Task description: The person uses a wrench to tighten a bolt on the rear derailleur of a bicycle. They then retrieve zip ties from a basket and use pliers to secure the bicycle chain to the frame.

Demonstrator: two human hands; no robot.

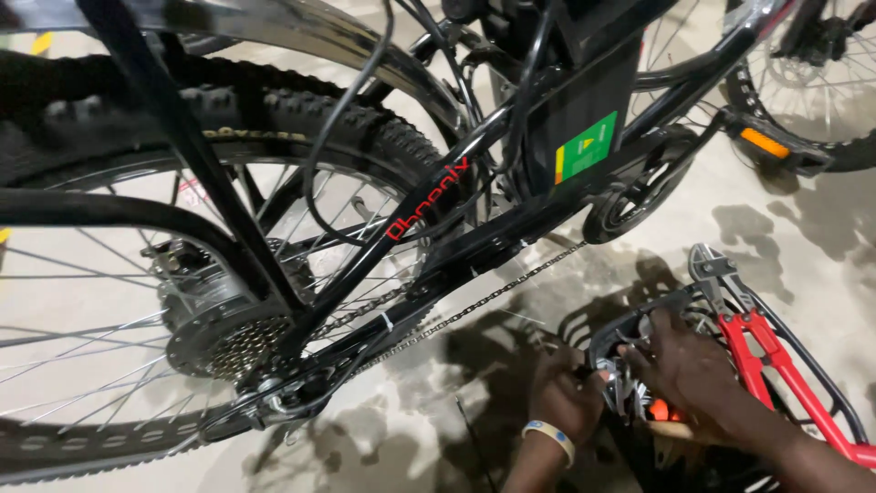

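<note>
Both hands are low, down on the floor [803,228], and pressed close together over a black rack [826,383] that lies flat there. The left hand [561,394], with a pale band [550,436] on its wrist, is curled shut on the rack's near end, by a cluster of bright metal parts [625,379]. The right hand [689,361] lies just beside it, fingers bent down into the same cluster; they touch it, but whether they pinch anything there cannot be told. An orange bit [664,411] shows right under the right hand.

Red bolt cutters [762,342] lie just to the right of the right hand, across the rack, with their grey head pointing away and the handles running back along the right forearm.

Up and to the left of both hands stands a black bike [429,219]. Its chain [474,306] slopes down from the crank [630,196] toward the cogs [242,347] of the rear wheel [301,114], well to the left of the left hand. Above the hands, on the frame, sits a black box with a green sticker [589,146]. A pedal [776,146] with an orange reflector is above the right hand, and a second wheel [821,64] lies beyond it
</note>
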